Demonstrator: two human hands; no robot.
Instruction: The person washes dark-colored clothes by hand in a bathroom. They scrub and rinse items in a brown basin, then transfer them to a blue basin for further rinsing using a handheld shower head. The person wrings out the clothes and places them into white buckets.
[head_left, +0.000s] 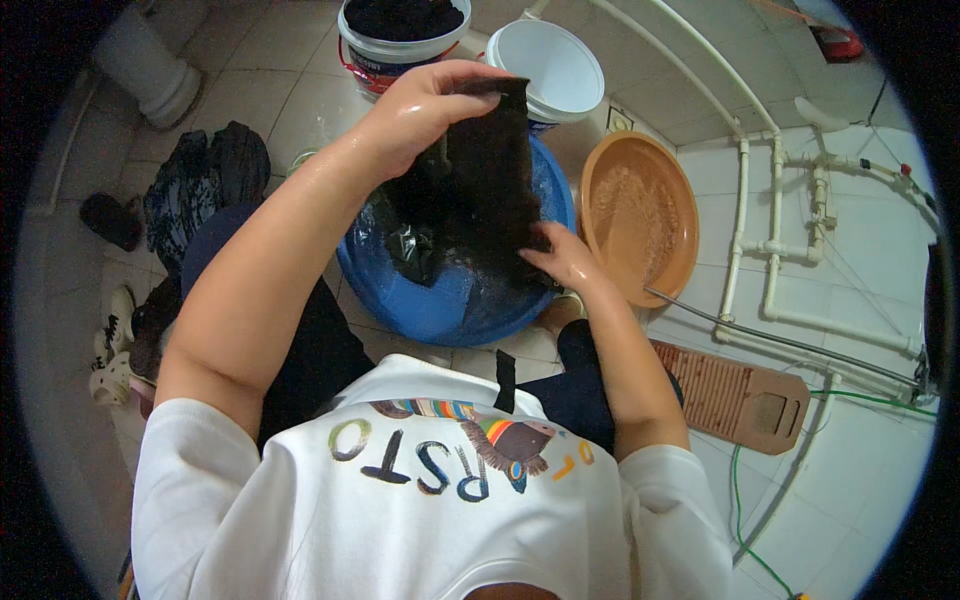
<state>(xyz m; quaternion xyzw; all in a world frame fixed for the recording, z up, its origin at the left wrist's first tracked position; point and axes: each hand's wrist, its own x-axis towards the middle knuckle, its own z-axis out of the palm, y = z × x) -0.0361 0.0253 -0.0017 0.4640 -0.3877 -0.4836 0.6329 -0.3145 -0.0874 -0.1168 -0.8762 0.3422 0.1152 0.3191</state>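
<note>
A broad, wet, dark brown-black sheet (490,165), which looks like kelp, hangs over a round blue basin (400,310). My left hand (430,108) pinches its upper edge, thumb in front and fingers behind. Lower down, my right hand (562,258) holds the sheet's right edge between thumb and fingers. The sheet's lower part reaches down into the basin, where a shiny dark piece (412,250) lies on the left. I cannot tell whether that piece belongs to the same sheet.
Beyond the basin stand a bucket (405,48) of dark material and a white bucket (548,68). An orange-brown basin (640,215) of water is at right, with a hose (780,335) over its rim. A washboard (735,392) lies nearer; a black plastic bag (205,185) sits left.
</note>
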